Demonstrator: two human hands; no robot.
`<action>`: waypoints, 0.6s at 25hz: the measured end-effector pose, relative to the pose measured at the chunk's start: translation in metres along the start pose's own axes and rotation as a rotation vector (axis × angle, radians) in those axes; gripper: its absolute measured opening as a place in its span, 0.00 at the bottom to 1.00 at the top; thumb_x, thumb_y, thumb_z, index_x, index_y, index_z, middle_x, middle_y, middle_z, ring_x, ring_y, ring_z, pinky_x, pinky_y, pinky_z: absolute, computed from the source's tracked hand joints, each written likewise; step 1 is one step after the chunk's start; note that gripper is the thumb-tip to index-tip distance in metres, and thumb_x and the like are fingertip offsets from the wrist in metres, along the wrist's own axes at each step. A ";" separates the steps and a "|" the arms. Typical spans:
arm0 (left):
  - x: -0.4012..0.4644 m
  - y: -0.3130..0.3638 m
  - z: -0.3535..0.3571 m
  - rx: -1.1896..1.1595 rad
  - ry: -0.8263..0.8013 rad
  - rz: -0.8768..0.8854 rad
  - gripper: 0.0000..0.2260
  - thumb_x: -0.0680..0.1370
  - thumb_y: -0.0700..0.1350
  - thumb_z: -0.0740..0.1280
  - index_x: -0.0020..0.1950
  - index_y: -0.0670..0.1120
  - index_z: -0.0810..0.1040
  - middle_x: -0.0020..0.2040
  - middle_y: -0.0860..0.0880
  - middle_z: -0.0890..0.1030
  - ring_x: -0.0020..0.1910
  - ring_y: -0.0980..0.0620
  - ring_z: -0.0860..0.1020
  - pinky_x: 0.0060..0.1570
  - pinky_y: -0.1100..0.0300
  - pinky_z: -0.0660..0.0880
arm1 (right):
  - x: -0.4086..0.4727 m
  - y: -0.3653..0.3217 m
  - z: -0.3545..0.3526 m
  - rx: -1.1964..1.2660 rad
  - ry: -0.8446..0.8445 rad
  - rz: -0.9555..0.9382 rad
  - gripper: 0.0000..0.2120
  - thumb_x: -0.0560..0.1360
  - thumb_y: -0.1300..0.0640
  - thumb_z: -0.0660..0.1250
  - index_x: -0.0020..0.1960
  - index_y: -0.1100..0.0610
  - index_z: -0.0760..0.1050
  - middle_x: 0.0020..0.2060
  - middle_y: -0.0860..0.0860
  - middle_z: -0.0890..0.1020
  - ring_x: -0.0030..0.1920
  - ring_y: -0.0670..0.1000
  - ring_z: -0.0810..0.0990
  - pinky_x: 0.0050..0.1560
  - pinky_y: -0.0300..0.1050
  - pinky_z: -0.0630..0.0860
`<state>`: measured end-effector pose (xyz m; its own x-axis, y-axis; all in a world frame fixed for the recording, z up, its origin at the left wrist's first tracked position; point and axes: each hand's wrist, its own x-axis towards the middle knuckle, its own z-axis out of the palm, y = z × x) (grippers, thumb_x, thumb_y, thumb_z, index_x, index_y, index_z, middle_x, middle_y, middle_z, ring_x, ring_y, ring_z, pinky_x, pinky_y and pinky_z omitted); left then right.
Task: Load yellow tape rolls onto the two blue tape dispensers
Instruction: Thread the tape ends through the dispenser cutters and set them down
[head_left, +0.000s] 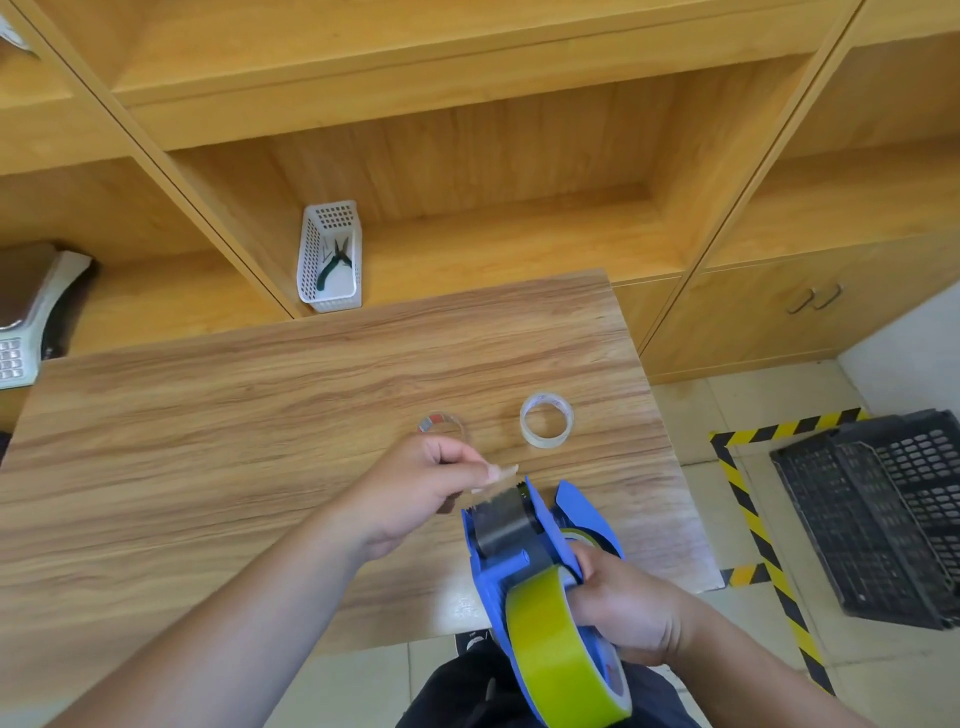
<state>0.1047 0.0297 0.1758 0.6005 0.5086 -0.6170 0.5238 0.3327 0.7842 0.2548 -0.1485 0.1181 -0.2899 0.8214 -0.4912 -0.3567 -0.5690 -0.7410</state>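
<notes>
From the head camera I see my right hand (631, 613) wrapped around a blue tape dispenser (519, 540), fingers closed on its side, holding it above the near edge of the wooden table (260, 415). A yellow tape roll (561, 654) sits on the dispenser's hub, nearest the camera. A second blue tape dispenser (592, 512) shows just behind the first, with another yellow roll (584, 536) partly visible inside it; I cannot tell whether it rests on the table or is also held.

My left hand (415, 493) hovers just left of the dispenser's front, thumb and forefinger pinched narrowly on the free tape end (498, 486) drawn over the toothed blade.

Farther back on the table lie two clear tape rolls: one (546, 420) stands free, the other (441, 423) is partly hidden behind my left hand. On the shelf behind the table, a white basket (311, 260) holds pliers (332, 262). A black crate (883, 514) sits on the floor at right.
</notes>
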 end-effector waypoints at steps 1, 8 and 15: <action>-0.001 -0.003 0.002 -0.040 -0.021 -0.048 0.11 0.76 0.39 0.74 0.34 0.48 0.83 0.32 0.50 0.77 0.29 0.56 0.69 0.32 0.64 0.67 | -0.002 -0.003 0.002 -0.017 -0.012 -0.005 0.12 0.76 0.77 0.64 0.56 0.69 0.79 0.46 0.55 0.85 0.47 0.54 0.84 0.50 0.48 0.79; -0.006 -0.016 0.004 -0.338 -0.250 -0.335 0.16 0.80 0.34 0.60 0.36 0.45 0.80 0.34 0.48 0.80 0.32 0.53 0.81 0.34 0.61 0.79 | -0.003 -0.007 0.018 -0.053 0.015 0.004 0.17 0.75 0.79 0.64 0.54 0.61 0.82 0.43 0.51 0.87 0.45 0.51 0.86 0.48 0.45 0.80; -0.009 -0.047 -0.005 -0.451 -0.417 -0.408 0.12 0.81 0.38 0.60 0.45 0.47 0.82 0.41 0.49 0.83 0.38 0.52 0.83 0.39 0.59 0.80 | 0.002 0.000 0.026 -0.164 0.009 0.063 0.12 0.73 0.77 0.65 0.49 0.64 0.80 0.44 0.59 0.84 0.47 0.57 0.82 0.52 0.50 0.79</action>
<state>0.0714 0.0138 0.1445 0.6376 -0.0398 -0.7694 0.5096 0.7708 0.3824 0.2308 -0.1476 0.1292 -0.2987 0.7849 -0.5429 -0.1884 -0.6062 -0.7727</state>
